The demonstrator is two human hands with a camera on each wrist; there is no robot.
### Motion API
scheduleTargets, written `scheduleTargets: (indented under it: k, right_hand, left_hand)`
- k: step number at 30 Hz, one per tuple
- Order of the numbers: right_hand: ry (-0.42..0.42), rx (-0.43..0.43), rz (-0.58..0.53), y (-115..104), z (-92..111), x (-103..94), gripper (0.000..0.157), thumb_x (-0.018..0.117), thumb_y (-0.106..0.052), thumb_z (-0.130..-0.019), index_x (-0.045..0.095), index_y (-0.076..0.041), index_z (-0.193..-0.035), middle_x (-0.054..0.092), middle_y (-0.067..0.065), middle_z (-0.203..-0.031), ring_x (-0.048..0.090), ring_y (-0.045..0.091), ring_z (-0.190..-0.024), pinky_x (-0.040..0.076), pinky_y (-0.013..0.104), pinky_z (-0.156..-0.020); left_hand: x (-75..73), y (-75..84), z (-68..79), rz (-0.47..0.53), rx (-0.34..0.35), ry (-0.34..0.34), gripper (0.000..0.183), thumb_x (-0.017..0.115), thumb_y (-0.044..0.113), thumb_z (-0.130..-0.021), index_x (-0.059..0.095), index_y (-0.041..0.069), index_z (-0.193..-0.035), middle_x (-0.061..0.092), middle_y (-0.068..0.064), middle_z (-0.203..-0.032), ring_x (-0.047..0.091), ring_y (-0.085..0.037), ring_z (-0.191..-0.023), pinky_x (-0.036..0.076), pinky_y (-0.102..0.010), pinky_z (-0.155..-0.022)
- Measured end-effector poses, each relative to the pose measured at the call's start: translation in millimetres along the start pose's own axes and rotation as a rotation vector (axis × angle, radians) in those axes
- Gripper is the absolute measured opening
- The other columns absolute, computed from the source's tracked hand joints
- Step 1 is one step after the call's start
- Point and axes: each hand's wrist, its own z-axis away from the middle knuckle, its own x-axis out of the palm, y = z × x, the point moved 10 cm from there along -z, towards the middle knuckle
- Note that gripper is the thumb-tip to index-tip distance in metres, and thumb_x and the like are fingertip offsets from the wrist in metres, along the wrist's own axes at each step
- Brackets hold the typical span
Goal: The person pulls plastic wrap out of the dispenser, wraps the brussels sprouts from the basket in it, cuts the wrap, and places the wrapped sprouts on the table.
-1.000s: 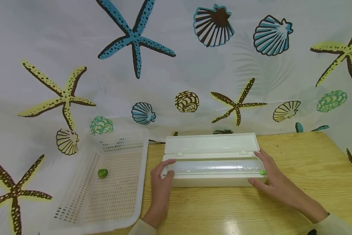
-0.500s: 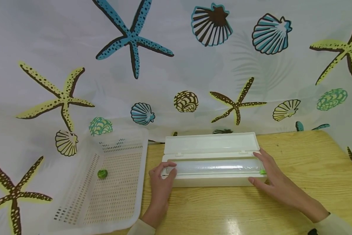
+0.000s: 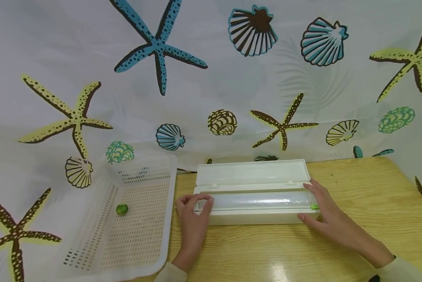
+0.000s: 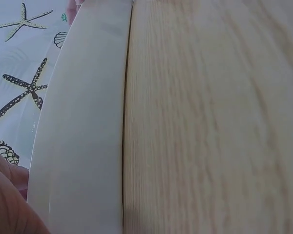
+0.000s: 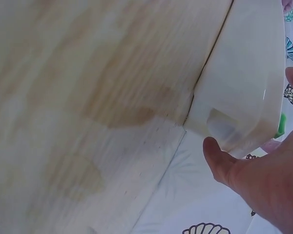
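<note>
A white cling film dispenser [image 3: 260,218] lies on the wooden table with its lid [image 3: 253,173] raised toward the back. Inside rests a roll of clear cling film [image 3: 260,199], and a small green slide cutter [image 3: 314,206] sits at the right end of the cutting rail. My left hand [image 3: 194,219] is at the left end, thumb and index fingertips pinching the film on the roll. With my right hand [image 3: 332,219] I hold the right end of the box, thumb at the front wall and fingers behind. The right wrist view shows the right thumb [image 5: 217,158] at the box corner.
To the left stands a white perforated basket [image 3: 166,219] with a small green roll [image 3: 122,209] in it. A white cloth [image 3: 196,90] printed with starfish and shells hangs behind the wooden table [image 3: 246,254].
My left thumb and index finger have drawn together at the roll's left end and moved slightly right. The right hand stays on the box; the head view has shifted slightly.
</note>
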Motion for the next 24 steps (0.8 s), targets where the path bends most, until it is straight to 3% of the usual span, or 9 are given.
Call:
scheduleTargets:
  k: [8, 13, 16, 20, 22, 24]
  right_hand:
    - [0.093, -0.04, 0.05, -4, -3, -8.8, 0.076, 0.079, -0.036, -0.103, 0.041, -0.004, -0.161, 0.024, 0.021, -0.172, 0.031, 0.05, -0.153, 0.037, 0.077, -0.111]
    - [0.193, -0.057, 0.068, -8, -6, -21.3, 0.054, 0.085, -0.028, -0.099, 0.063, -0.004, -0.142, 0.042, 0.021, -0.161, 0.041, 0.047, -0.147, 0.042, 0.073, -0.109]
    - [0.275, -0.117, 0.095, -16, -7, -28.9, 0.038, 0.092, -0.02, -0.092, 0.075, -0.008, -0.125, 0.057, 0.015, -0.147, 0.052, 0.041, -0.138, 0.048, 0.051, -0.11]
    - [0.326, -0.222, 0.156, -29, -9, -31.7, 0.032, 0.096, -0.013, -0.085, 0.08, -0.011, -0.112, 0.066, 0.008, -0.131, 0.06, 0.032, -0.125, 0.041, 0.02, -0.105]
    - [0.332, -0.262, 0.183, -34, -11, -30.7, 0.032, 0.097, -0.012, -0.083, 0.08, -0.012, -0.11, 0.067, 0.006, -0.128, 0.062, 0.029, -0.121, 0.041, 0.017, -0.103]
    - [0.337, -0.294, 0.212, -39, -13, -29.5, 0.033, 0.098, -0.012, -0.082, 0.08, -0.012, -0.11, 0.067, 0.005, -0.127, 0.063, 0.028, -0.118, 0.046, 0.022, -0.099]
  left_hand:
    - [-3.2, 4.2, -0.9, 0.008, 0.04, 0.052, 0.005, 0.087, 0.013, -0.095, 0.084, 0.01, -0.098, 0.048, -0.015, -0.122, 0.044, -0.033, -0.12, 0.034, -0.05, -0.103]
    - [-2.9, 7.8, -1.8, 0.013, 0.037, 0.059, 0.006, 0.086, 0.016, -0.097, 0.084, 0.01, -0.097, 0.048, -0.014, -0.122, 0.042, -0.033, -0.121, 0.034, -0.051, -0.101]
    - [-2.0, 8.6, -3.4, 0.019, 0.025, 0.062, 0.007, 0.086, 0.016, -0.097, 0.084, 0.01, -0.096, 0.048, -0.015, -0.121, 0.042, -0.033, -0.121, 0.033, -0.05, -0.101]
    - [0.0, 7.5, -5.5, 0.021, -0.004, 0.061, 0.006, 0.085, 0.016, -0.097, 0.084, 0.011, -0.097, 0.047, -0.014, -0.121, 0.041, -0.033, -0.121, 0.033, -0.051, -0.102]
    - [0.6, 8.0, -6.0, 0.023, -0.016, 0.061, 0.006, 0.085, 0.016, -0.098, 0.084, 0.01, -0.098, 0.047, -0.014, -0.121, 0.041, -0.034, -0.121, 0.033, -0.051, -0.102]
    - [1.2, 8.9, -6.2, 0.027, -0.023, 0.059, 0.004, 0.085, 0.015, -0.098, 0.084, 0.011, -0.098, 0.047, -0.013, -0.121, 0.041, -0.034, -0.121, 0.034, -0.052, -0.102]
